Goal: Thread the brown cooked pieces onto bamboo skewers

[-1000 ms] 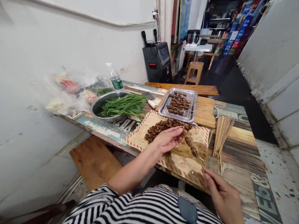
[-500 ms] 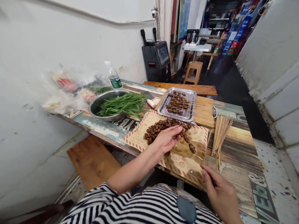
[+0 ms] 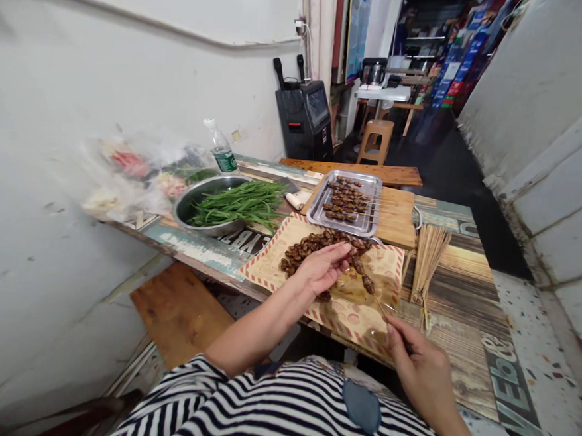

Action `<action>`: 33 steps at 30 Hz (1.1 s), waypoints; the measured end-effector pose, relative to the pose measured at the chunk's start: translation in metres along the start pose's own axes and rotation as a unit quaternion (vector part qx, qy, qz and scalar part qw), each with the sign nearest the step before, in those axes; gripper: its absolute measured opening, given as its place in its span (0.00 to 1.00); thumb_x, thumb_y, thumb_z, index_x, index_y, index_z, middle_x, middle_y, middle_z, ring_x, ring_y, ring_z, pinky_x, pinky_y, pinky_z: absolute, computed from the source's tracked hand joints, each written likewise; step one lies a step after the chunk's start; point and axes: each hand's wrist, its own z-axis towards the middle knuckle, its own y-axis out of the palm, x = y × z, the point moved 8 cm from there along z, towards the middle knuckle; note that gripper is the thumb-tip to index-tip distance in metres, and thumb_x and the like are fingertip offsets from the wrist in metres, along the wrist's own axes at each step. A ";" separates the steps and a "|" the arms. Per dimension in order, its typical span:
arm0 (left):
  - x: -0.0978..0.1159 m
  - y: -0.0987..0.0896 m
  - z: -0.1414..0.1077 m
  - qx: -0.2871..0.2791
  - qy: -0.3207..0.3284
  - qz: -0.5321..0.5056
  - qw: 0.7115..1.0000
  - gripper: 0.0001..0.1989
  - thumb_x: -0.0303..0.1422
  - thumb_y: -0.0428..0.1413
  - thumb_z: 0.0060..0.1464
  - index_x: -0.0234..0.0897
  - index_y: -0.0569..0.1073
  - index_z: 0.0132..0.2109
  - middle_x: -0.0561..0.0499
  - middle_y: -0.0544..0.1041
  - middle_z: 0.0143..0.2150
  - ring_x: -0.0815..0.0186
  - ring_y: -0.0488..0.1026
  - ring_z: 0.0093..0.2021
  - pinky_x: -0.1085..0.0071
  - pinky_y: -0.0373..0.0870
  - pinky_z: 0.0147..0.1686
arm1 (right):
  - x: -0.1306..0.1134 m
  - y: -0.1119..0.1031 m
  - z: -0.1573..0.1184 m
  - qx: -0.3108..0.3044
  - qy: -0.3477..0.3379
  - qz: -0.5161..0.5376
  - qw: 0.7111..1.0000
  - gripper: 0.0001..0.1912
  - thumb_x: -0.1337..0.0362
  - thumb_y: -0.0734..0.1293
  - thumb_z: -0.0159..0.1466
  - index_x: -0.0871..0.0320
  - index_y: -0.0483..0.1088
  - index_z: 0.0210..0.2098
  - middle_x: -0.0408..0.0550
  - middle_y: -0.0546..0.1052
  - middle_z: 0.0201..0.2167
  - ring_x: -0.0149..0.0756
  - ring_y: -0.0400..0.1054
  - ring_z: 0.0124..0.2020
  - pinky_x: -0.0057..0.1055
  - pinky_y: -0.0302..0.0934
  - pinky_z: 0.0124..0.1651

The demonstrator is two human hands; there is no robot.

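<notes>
Between the thumb and fingers of my left hand (image 3: pixel 323 271) is a brown silkworm pupa at the upper end of a bamboo skewer (image 3: pixel 379 305); the fingers partly hide it. More pupae (image 3: pixel 368 284) are threaded along that skewer below the fingertips. My right hand (image 3: pixel 423 368) is closed around the skewer's lower end, thumb on top. Under both hands lies patterned, oily paper (image 3: pixel 357 313) with a red-striped border. A heap of glossy brown pupae (image 3: pixel 299 250) rests on it, just beyond and left of my left hand.
A metal tray (image 3: pixel 313 214) of filled skewers sits on a wooden board (image 3: pixel 401 219) at the back. Bare skewers (image 3: pixel 428 262) lie bundled to the right. Leftward are a steel bowl (image 3: pixel 184 218) of green vegetables (image 3: pixel 242 203), a bottle (image 3: pixel 224 155) and plastic bags (image 3: pixel 128 183).
Both hands and the held skewer have shifted slightly left. The left hand keeps its pinch at the upper end, and the right hand stays closed on the lower end.
</notes>
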 end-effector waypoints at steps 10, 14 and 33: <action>-0.001 -0.001 0.005 -0.013 -0.006 -0.006 1.000 0.03 0.24 0.57 0.46 0.31 0.73 0.32 0.50 0.74 0.30 0.76 0.69 0.28 0.81 0.65 0.28 | 0.004 0.007 0.001 -0.029 0.036 0.043 0.998 0.17 0.58 0.58 0.61 0.59 0.73 0.40 0.49 0.78 0.32 0.35 0.73 0.30 0.28 0.68 0.34; -0.002 0.003 -0.003 -0.017 0.006 -0.019 1.000 0.08 0.28 0.59 0.45 0.33 0.73 0.36 0.48 0.74 0.34 0.72 0.71 0.34 0.77 0.66 0.34 | 0.010 0.007 0.001 -0.011 0.061 0.067 0.996 0.16 0.57 0.59 0.61 0.59 0.72 0.41 0.49 0.78 0.32 0.35 0.72 0.31 0.28 0.67 0.34; -0.035 0.018 -0.025 0.002 -0.043 0.053 0.998 0.12 0.27 0.65 0.35 0.29 0.73 0.31 0.49 0.75 0.28 0.71 0.71 0.27 0.74 0.66 0.30 | 0.006 0.010 0.006 0.006 0.058 0.055 0.997 0.16 0.57 0.59 0.61 0.60 0.72 0.40 0.49 0.78 0.32 0.34 0.72 0.31 0.28 0.66 0.35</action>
